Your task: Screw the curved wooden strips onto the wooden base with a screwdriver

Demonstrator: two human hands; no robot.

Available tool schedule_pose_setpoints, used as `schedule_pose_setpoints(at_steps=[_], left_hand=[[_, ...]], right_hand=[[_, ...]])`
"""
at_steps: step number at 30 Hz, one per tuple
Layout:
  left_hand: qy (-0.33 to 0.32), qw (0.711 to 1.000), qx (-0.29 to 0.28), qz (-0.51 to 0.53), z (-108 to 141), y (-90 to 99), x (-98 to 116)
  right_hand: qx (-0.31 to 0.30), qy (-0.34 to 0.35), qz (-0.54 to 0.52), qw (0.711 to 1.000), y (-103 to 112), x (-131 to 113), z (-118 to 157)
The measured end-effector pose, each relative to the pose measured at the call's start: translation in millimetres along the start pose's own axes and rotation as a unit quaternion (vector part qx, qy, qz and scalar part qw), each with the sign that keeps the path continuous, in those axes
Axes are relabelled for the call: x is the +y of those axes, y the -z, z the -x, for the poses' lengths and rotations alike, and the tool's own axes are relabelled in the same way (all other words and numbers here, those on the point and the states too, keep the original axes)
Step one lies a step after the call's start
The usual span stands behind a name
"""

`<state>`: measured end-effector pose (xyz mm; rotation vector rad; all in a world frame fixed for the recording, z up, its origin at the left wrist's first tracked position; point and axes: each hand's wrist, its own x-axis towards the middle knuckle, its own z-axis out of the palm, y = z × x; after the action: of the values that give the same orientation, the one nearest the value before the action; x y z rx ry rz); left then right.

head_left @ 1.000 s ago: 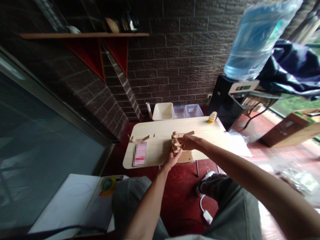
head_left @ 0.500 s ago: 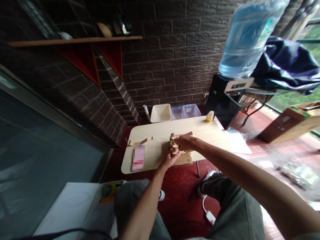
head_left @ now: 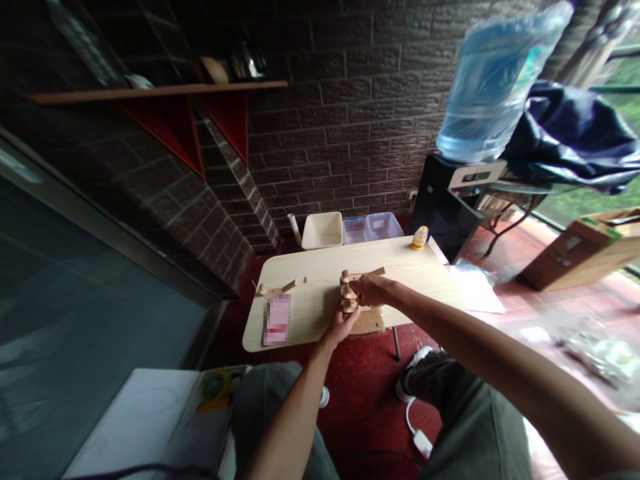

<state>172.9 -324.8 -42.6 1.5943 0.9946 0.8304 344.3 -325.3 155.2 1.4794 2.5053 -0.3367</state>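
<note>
A small wooden assembly (head_left: 349, 291) of several blocks and bars stands near the front edge of the pale table (head_left: 315, 320). My left hand (head_left: 343, 325) is closed around its near end, fingers at the lowest block. From the right, my right hand (head_left: 373, 289) bends over the middle of the assembly with its fingers curled in; what the fingertips hold is hidden. A wooden bar (head_left: 379, 271) sticks out behind my right hand. Under my wrist, a flat wooden board (head_left: 367, 322) lies at the table's front edge.
On the table are a wooden piece with an angled arm (head_left: 277, 289), a pink blurred packet (head_left: 277, 320), a small dark bit (head_left: 305, 280) and a yellow-labelled bottle (head_left: 419, 238). Behind it stand a cream bin (head_left: 323, 231) and a clear bin (head_left: 384, 225). A water dispenser (head_left: 440, 193) is at right.
The whole view has shifted slightly, with things sitting a little lower in the picture. Both hands stay at the wooden assembly in nearly the same pose.
</note>
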Motion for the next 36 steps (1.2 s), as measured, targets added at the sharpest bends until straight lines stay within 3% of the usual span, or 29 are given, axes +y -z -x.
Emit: schedule_pose_setpoints(at_steps=[12,21,36], left_hand=[[0.022,1.000,0.000,0.018,-4,4.4,3],[0.038,0.999,0.014,0.034,-4,5.2,3],[0.052,0.998,-0.003,0.038,-2,4.5,-3]], right_hand=[[-0.017,-0.024,0.004,1.000,0,-2,-7],[0.006,-0.041,0.003,0.999,-7,-1,-6],[0.075,-0.092,-0.001,0.993,-75,-25,36]])
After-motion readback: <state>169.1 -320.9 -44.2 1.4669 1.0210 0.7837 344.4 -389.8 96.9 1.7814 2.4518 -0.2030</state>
